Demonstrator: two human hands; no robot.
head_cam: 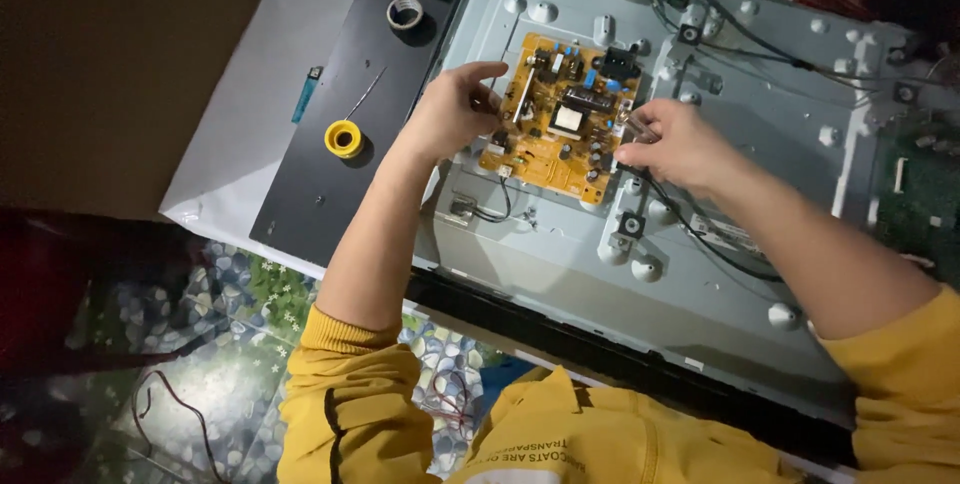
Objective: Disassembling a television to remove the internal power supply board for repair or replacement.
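My left hand (452, 109) pinches the left edge of the board (560, 116), mid-frame on the metal chassis (760, 114). My right hand (675, 144) is closed on a small connector (632, 126) at the board's right edge. Looks like the unplug step; next needs a straight, gentle pull. No containers; yellow reel (343, 138) and tape roll (404, 12) lie upper left.

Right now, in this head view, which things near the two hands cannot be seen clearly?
- Left hand: its fingertips on the left edge of the yellow circuit board hide any grip.
- Right hand: the small thing pinched at the board's right edge is too small to identify.
- Black cables: partly hidden under the right forearm.
- Board components: too small to tell apart.
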